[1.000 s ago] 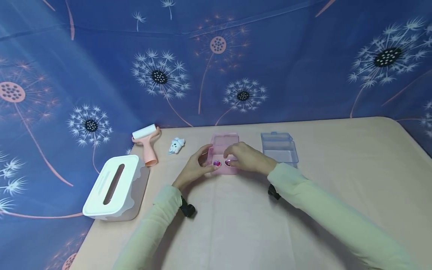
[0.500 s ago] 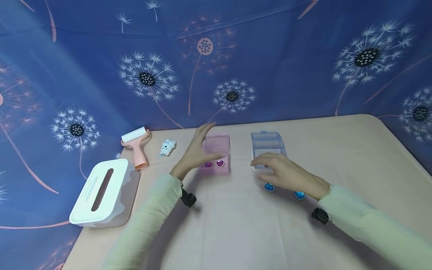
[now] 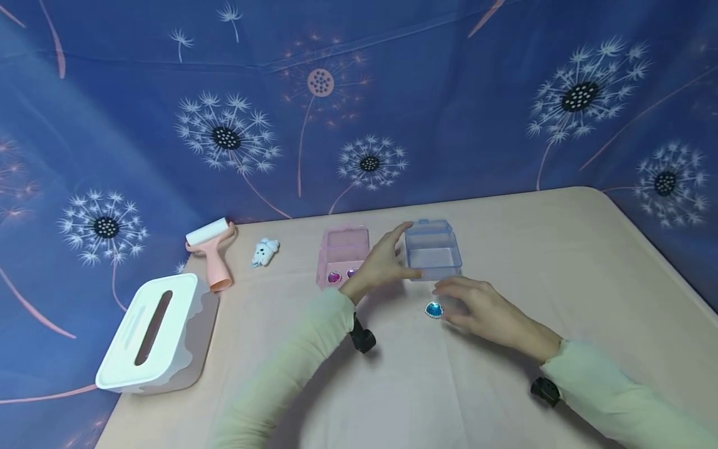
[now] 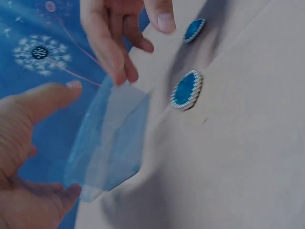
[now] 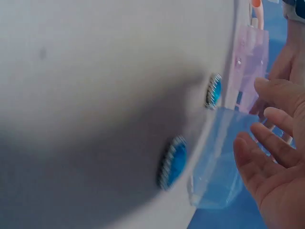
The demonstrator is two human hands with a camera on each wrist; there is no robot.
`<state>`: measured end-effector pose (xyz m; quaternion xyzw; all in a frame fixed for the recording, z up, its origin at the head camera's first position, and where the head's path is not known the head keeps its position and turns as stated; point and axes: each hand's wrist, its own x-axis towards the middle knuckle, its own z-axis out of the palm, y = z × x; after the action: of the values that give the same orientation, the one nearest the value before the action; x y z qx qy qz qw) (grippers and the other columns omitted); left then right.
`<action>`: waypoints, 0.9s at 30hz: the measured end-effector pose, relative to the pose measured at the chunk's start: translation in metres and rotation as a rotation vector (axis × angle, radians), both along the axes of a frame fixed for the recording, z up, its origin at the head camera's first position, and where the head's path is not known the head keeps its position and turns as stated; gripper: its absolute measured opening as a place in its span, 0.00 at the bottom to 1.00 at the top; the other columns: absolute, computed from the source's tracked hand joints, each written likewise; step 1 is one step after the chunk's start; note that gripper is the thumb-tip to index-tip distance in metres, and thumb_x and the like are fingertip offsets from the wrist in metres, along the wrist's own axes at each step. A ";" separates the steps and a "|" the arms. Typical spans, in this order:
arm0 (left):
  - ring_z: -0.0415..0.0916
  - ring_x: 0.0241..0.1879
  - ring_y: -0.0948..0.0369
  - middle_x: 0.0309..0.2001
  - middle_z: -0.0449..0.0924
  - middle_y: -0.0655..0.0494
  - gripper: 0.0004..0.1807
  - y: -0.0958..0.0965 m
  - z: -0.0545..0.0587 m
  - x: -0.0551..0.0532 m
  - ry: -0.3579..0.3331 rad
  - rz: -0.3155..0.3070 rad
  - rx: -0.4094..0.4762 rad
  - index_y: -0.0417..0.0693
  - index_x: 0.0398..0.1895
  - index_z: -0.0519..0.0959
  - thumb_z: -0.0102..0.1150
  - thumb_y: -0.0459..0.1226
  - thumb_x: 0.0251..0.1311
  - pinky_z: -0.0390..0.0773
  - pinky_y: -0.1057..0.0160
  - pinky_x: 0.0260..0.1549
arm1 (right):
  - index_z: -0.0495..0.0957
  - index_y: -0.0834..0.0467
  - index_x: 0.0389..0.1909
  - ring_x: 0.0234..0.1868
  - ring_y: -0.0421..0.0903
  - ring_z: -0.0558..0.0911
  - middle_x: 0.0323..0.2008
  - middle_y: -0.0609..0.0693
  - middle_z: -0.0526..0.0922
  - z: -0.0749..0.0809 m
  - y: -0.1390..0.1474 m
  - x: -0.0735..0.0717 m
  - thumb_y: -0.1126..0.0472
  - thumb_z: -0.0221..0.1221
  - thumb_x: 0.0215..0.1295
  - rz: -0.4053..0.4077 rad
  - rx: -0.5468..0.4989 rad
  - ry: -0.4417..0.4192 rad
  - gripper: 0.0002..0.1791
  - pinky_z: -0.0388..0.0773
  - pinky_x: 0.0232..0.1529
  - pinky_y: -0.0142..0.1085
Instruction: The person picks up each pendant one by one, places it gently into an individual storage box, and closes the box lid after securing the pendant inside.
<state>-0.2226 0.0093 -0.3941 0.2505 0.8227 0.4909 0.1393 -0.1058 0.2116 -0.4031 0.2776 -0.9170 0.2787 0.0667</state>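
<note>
A clear blue plastic box [image 3: 433, 255] with its lid raised stands on the table in the head view. My left hand [image 3: 381, 265] is at its left side, thumb and fingers spread apart; contact with the box is unclear. A blue gem with a beaded silver rim [image 3: 434, 310] lies in front of the box. My right hand [image 3: 485, 312] hovers just right of it, fingers loosely bent and holding nothing. Another blue gem [image 5: 173, 163] shows in the right wrist view but is hidden in the head view. The pink box [image 3: 343, 252] sits left of my left hand, with purple-pink gems [image 3: 334, 277] inside.
At the left edge of the table stands a white tissue box [image 3: 159, 333]. Behind it lies a peach lint roller [image 3: 215, 252], beside a small white-and-blue animal figure [image 3: 265, 252]. A blue dandelion-print cloth [image 3: 449, 112] hangs behind the table.
Both hands have left the pink box. My right hand has moved right to the blue gems; my left hand followed, crossing to the blue box. The head view has turned slightly right.
</note>
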 end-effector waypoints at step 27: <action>0.71 0.64 0.52 0.65 0.72 0.46 0.49 0.013 -0.016 -0.012 -0.067 0.105 -0.115 0.51 0.70 0.63 0.78 0.38 0.42 0.73 0.57 0.61 | 0.82 0.58 0.35 0.37 0.43 0.80 0.36 0.47 0.83 -0.017 -0.013 -0.010 0.68 0.68 0.53 0.037 0.126 -0.013 0.09 0.80 0.39 0.37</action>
<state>-0.2346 0.0223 -0.4105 0.1821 0.8564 0.4575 0.1553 -0.1161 0.1982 -0.4204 0.2965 -0.9278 0.2234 0.0379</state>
